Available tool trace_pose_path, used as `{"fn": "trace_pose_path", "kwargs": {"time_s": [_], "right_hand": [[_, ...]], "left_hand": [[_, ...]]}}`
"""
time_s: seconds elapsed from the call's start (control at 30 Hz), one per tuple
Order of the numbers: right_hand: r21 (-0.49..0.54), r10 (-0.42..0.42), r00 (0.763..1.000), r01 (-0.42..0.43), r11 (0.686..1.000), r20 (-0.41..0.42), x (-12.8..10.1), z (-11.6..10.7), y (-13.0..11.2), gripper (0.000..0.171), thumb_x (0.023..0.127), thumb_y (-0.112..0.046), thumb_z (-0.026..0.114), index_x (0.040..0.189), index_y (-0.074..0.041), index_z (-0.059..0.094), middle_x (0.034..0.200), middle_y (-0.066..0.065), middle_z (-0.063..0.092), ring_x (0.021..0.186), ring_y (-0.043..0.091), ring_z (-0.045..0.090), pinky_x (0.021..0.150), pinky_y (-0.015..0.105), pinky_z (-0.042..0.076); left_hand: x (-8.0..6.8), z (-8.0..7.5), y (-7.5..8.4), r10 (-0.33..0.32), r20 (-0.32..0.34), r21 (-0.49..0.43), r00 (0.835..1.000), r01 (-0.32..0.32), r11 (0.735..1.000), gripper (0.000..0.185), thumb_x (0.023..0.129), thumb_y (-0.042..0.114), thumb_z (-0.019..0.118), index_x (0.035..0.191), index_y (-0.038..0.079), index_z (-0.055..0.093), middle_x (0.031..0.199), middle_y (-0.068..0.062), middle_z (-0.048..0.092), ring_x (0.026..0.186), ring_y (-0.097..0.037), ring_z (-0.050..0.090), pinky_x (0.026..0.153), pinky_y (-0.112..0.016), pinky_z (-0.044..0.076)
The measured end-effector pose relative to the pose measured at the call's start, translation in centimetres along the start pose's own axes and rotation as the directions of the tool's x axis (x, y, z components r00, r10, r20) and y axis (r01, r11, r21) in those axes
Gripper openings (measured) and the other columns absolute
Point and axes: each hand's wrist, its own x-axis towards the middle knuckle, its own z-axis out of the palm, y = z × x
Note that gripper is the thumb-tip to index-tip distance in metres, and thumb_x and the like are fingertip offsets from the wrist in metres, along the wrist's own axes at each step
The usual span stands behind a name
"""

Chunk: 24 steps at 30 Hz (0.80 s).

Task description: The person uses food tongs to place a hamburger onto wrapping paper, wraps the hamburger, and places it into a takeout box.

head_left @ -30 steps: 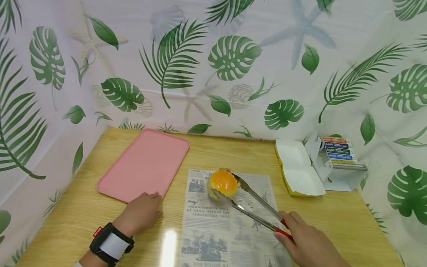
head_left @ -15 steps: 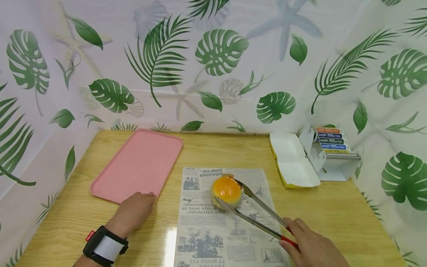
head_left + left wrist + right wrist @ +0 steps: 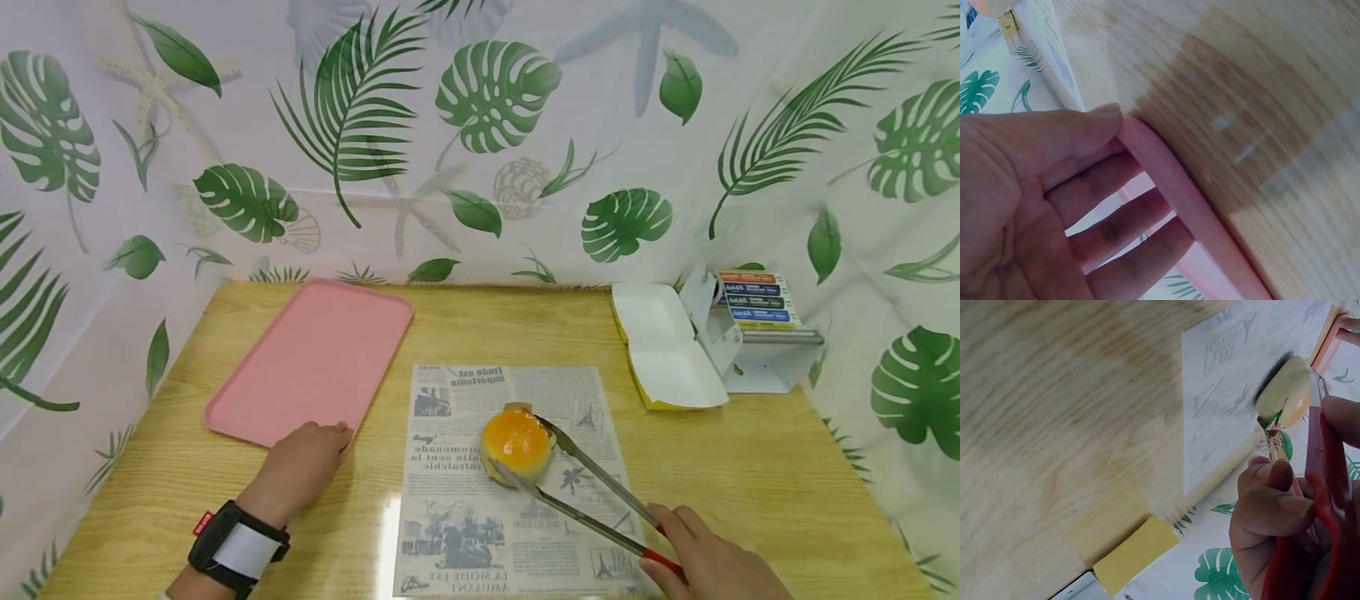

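Observation:
My right hand point(image 3: 712, 554) grips red-handled metal tongs point(image 3: 600, 475). Their tips lie on either side of a hamburger point(image 3: 517, 442) with a shiny orange-brown bun top. The hamburger is over a newspaper-print paper sheet point(image 3: 465, 533); a brown piece juts from its far edge. Green and red filling shows beside one tong tip in the right wrist view. My left hand point(image 3: 300, 467), with a black strap on the wrist, is at the near right corner of a pink tray point(image 3: 315, 367). In the left wrist view, thumb and fingers pinch the tray's rim point(image 3: 1172, 181).
An opened yellow-and-white carton point(image 3: 675, 367) lies at the back right. Next to it stands a metal dispenser point(image 3: 757, 333) holding several coloured boxes or labels. Leaf-print cloth point(image 3: 495, 208) lines the back and sides of the wooden table point(image 3: 772, 467).
The tongs and hamburger have come down and nearer to me over the paper sheet. My left hand stays at the tray's corner. The head view has shifted a little.

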Motion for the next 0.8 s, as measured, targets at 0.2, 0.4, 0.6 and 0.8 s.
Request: {"fn": "trace_pose_path", "kwargs": {"time_s": [0.2,0.4,0.6,0.8], "right_hand": [[-0.034,-0.029,0.998,0.027,0.999,-0.047,-0.3,0.6,0.3,0.069,0.089,-0.053,0.072,0.141,-0.012,0.055,0.104,-0.006,0.052,0.053,0.006,0.037,0.045,0.029,0.035],[-0.047,-0.019,0.998,0.016,0.999,-0.066,-0.4,1.2,0.6,0.073,0.088,-0.059,0.07,0.142,-0.012,0.055,0.108,-0.003,0.056,0.051,0.007,0.037,0.045,0.03,0.035],[-0.047,-0.053,0.99,0.047,0.998,-0.128,-0.6,1.8,0.9,0.072,0.088,-0.059,0.07,0.141,-0.011,0.057,0.108,-0.002,0.057,0.047,0.006,0.034,0.04,0.028,0.032],[-0.028,-0.055,0.986,0.051,0.998,-0.158,-0.9,1.9,0.8,0.072,0.089,-0.058,0.07,0.14,-0.009,0.057,0.106,-0.001,0.056,0.046,0.006,0.032,0.04,0.027,0.031]], "left_hand": [[0.0,0.0,-0.1,0.007,0.005,0.013,1.0,-0.007,1.0,0.008,0.096,0.002,0.065,0.094,0.007,0.071,0.114,-0.013,0.073,0.077,-0.033,0.066,0.06,-0.045,0.056],[-0.1,-0.1,-0.2,0.003,0.007,0.014,1.0,-0.003,1.0,0.008,0.092,0.001,0.069,0.093,0.008,0.071,0.116,-0.013,0.073,0.077,-0.031,0.065,0.06,-0.042,0.055],[-0.1,-0.5,-0.1,-0.011,0.046,0.002,0.999,0.011,1.0,0.008,0.096,0.003,0.066,0.098,0.008,0.072,0.12,-0.014,0.072,0.081,-0.032,0.066,0.061,-0.043,0.056],[-0.2,-0.6,0.0,-0.019,0.049,-0.004,0.999,0.019,1.0,0.01,0.098,0.007,0.065,0.102,0.007,0.074,0.12,-0.014,0.072,0.083,-0.034,0.067,0.063,-0.044,0.057]]}}
